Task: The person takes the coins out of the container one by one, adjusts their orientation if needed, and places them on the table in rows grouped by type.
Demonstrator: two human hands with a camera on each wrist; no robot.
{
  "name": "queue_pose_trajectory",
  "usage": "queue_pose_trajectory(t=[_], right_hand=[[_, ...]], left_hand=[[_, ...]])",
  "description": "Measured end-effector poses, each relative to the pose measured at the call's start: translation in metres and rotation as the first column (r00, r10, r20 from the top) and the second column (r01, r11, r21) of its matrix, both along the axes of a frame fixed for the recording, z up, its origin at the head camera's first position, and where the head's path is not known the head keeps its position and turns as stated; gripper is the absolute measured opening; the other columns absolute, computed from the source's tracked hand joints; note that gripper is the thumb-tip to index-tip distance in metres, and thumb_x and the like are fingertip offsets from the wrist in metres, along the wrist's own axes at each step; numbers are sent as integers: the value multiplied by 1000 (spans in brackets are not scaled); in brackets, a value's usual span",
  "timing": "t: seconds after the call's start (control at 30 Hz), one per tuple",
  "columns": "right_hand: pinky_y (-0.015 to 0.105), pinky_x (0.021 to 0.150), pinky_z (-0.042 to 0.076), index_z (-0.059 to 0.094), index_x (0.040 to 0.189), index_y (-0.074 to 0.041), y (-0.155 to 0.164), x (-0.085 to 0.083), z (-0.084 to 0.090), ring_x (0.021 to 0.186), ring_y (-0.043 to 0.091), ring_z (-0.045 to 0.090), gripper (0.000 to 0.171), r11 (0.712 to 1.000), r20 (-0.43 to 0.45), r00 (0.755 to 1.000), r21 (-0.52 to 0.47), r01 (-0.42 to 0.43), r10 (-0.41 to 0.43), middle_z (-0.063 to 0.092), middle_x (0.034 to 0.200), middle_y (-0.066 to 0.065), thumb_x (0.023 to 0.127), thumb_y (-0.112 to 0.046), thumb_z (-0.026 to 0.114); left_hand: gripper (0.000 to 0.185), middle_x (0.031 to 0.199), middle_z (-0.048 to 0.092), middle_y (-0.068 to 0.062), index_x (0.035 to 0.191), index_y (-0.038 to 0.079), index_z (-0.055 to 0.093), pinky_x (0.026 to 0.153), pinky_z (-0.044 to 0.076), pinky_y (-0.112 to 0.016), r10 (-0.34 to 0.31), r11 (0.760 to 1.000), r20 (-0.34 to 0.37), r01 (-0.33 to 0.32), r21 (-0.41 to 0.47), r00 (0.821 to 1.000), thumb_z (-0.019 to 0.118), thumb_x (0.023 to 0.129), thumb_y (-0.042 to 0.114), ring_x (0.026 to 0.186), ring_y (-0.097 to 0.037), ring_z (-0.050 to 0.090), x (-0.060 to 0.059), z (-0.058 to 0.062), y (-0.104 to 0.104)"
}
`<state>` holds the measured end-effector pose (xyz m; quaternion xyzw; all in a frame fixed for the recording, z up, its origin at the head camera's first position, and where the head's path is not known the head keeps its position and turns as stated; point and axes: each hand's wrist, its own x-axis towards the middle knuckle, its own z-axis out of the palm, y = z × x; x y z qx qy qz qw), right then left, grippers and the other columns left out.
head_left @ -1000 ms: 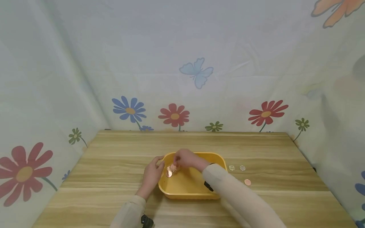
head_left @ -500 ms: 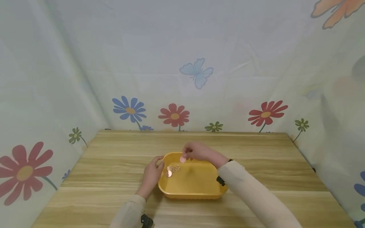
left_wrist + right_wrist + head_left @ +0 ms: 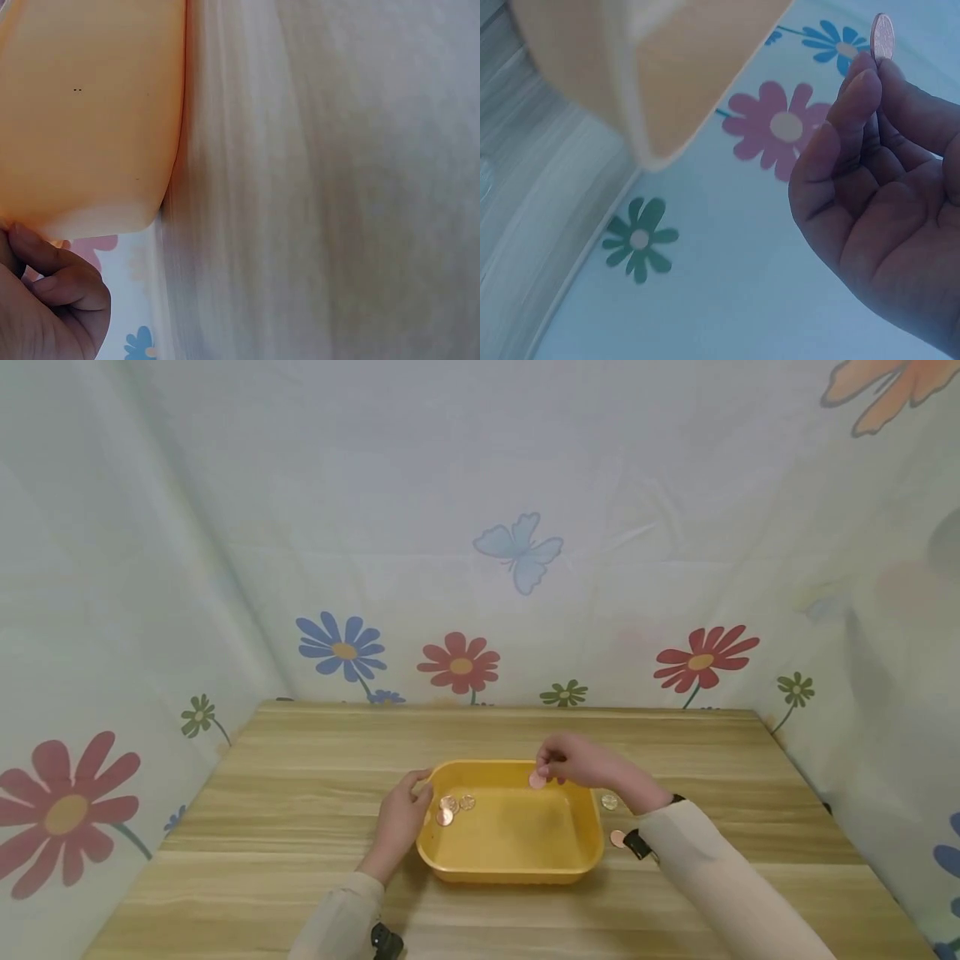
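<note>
A yellow plastic basin [image 3: 510,868] stands on the wooden table. My left hand [image 3: 401,814] holds its left end, thumb along the rim; in the left wrist view the curled fingers [image 3: 56,259] are at the basin's lip. Above the far right part of the basin, my right hand [image 3: 573,760] pinches a copper-coloured coin [image 3: 537,779] between thumb and fingertips. The right wrist view shows this coin [image 3: 883,36] upright, its lower edge in the pinch. Several shiny coins [image 3: 446,817] lie together on the basin floor at the left end.
Right of the basin on the table [image 3: 315,752] lie a gold-coloured coin [image 3: 609,802] and a copper-coloured coin [image 3: 617,837], the latter close to the right wrist's camera [image 3: 637,843]. A flowered cloth [image 3: 517,610] hangs behind and beside the table.
My right hand has lifted from the coins at the basin's left end and moved right, carrying a copper-coloured coin. The left hand has kept its place on the rim.
</note>
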<state>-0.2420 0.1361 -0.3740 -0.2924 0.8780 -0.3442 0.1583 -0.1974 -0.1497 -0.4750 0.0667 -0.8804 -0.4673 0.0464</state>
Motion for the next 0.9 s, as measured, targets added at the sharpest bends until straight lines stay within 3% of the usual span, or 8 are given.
queue_pose_trajectory(t=[0.2,0.43,0.67,0.9], right_hand=[[28,66,53,64,91,2,33,8,-2,74,13,56,11,999,-7,999,-6,32,-32,66,84,10,100,-1,58],[22,58,43,66,91,0,62,21,-15,67,12,52,10,997,-16,997,9,79,-79,65,79,13,99,-4,62],[27,61,52,63,91,3,88,28,-35,67,9,54,8,994,-40,993,-18,112,-113,65,81,9,98,0,61],[23,61,49,62,92,3,113,33,-50,69,7,51,8,983,-26,983,-26,181,-182,64,85,7,99,1,58]], left_hand=[[37,76,66,-15,138,5,60,53,44,-26,4,1000,2,-4,5,1000,54,104,17,58,-12,51,-1,0,0],[37,84,70,-19,139,5,60,54,45,-25,2,1000,1,-2,22,1000,55,104,17,59,-11,52,-1,-1,0],[38,91,71,-20,140,5,60,54,46,-25,1,1000,11,-1,31,1000,55,104,17,61,-12,53,0,-1,0],[38,92,72,-22,140,5,59,55,47,-26,-5,999,14,5,31,1000,54,104,17,62,-14,56,0,-1,-1]])
